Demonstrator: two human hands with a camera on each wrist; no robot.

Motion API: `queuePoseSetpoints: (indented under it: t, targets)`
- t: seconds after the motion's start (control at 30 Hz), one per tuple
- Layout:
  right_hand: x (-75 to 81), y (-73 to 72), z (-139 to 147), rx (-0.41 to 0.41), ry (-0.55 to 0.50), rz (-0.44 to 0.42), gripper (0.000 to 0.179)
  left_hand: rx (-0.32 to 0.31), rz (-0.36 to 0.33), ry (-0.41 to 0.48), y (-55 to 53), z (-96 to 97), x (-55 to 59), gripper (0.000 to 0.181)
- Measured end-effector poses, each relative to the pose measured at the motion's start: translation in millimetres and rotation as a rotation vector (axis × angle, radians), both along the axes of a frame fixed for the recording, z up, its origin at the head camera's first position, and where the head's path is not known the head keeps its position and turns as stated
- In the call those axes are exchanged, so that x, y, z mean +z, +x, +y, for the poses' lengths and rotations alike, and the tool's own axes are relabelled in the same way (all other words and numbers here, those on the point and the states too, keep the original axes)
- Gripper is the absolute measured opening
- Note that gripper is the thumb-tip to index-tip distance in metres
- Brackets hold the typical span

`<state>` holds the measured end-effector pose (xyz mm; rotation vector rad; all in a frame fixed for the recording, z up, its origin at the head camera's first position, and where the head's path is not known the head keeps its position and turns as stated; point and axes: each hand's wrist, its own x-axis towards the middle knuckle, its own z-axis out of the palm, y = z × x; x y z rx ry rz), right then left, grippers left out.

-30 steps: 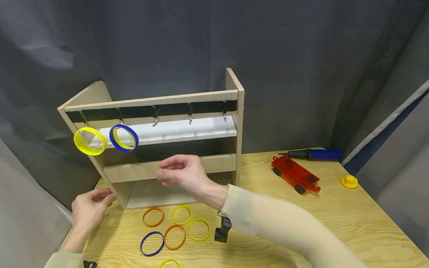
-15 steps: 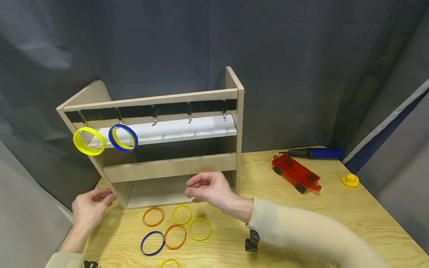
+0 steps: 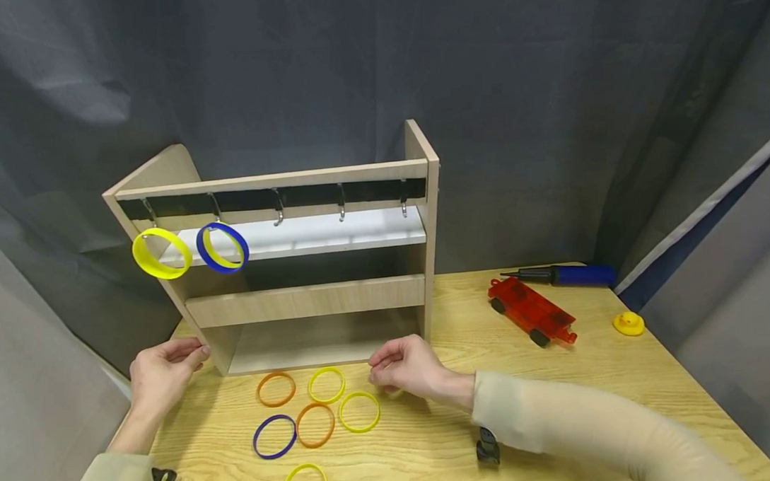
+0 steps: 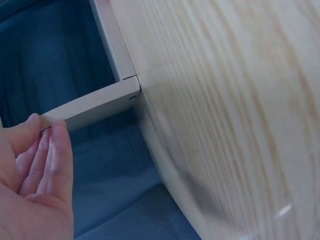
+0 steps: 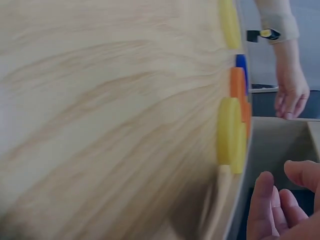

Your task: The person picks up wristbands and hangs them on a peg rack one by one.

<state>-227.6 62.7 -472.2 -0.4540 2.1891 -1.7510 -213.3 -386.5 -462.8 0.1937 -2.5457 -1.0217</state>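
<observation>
My left hand (image 3: 160, 376) pinches the front edge of the left side panel of a wooden shelf unit (image 3: 304, 302); the left wrist view shows thumb and fingertips on the panel (image 4: 95, 106). My right hand (image 3: 411, 367) holds nothing, its fingers loosely bent. It is low by the unit's front right corner, beside a yellow wristband (image 3: 360, 430). On the table lie another yellow wristband (image 3: 327, 402), two orange wristbands (image 3: 315, 447), a blue wristband (image 3: 274, 457) and a partly cut-off yellow wristband (image 3: 304, 467). From the two left hooks hang a yellow wristband (image 3: 146, 259) and a blue-and-yellow wristband (image 3: 223, 267).
Three bare metal hooks (image 3: 342, 210) line the rest of the black strip (image 3: 307, 198). Toward the right of the table (image 3: 620, 416) are a red toy wagon (image 3: 530, 310), a blue hand pump (image 3: 580, 275) and a yellow rubber duck (image 3: 628, 324). A dark curtain (image 3: 514, 123) hangs behind.
My right hand has moved down and to the right, from in front of the unit's middle to its lower right corner. The left hand keeps its place; the wristbands have not moved.
</observation>
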Motion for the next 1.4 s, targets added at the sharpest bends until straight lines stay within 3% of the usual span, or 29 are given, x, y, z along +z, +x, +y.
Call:
queuePoseSetpoints:
  t: [0.33, 0.77, 1.4]
  targets:
    - [-14.9, 0.1, 3, 0.029, 0.106, 0.030, 0.023, 0.003, -0.008, 0.024, 0.3, 1.5, 0.9, 0.030]
    - [-27.2, -1.9, -13, 0.053, 0.218, 0.035, 0.015, 0.003, 0.003, 0.023, -1.3, 0.5, -0.9, 0.028]
    - [-25.6, -3.2, -23, 0.039, 0.301, 0.046, 0.013, 0.008, -0.002, 0.020, -1.7, -0.4, -1.7, 0.028]
